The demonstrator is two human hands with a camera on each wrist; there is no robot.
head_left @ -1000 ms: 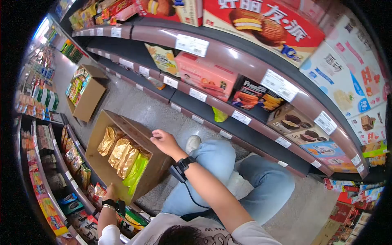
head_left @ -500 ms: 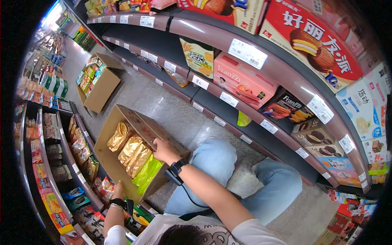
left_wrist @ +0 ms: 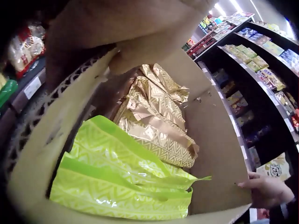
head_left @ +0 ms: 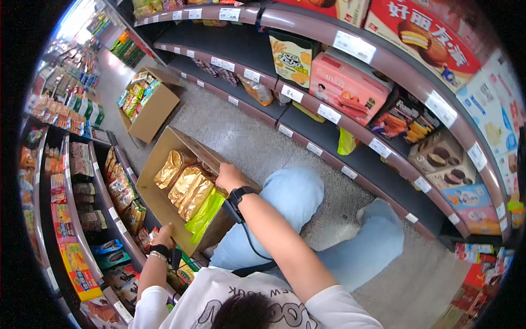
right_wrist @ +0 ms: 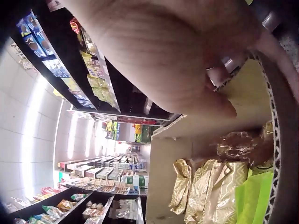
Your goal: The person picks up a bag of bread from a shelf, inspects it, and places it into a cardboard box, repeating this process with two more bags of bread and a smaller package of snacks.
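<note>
An open cardboard box [head_left: 149, 180] stands tilted in front of the crossed legs. Inside it lie shiny gold packets [head_left: 189, 192] and bright green packets [head_left: 205, 215], side by side. My right hand [head_left: 230, 177] grips the upper edge of the box's right wall; in the left wrist view its thumb shows on the inner face. On the near left edge, my left hand [head_left: 163, 237] holds the rim with the fingers partly hidden behind the cardboard. The green packets fill the end nearest the body, as the left wrist view [left_wrist: 126, 177] shows.
A second cardboard box [head_left: 156, 112] full of colourful packets stands farther up the aisle floor. Shelves [head_left: 257, 107] with snack boxes run along the right side. Low shelves [head_left: 87, 181] of bagged snacks flank the left.
My right hand, loosely raised beside the box a second ago, now grips its right edge. The left hand stays on the near rim. The head view has shifted, so the scene sits farther right.
</note>
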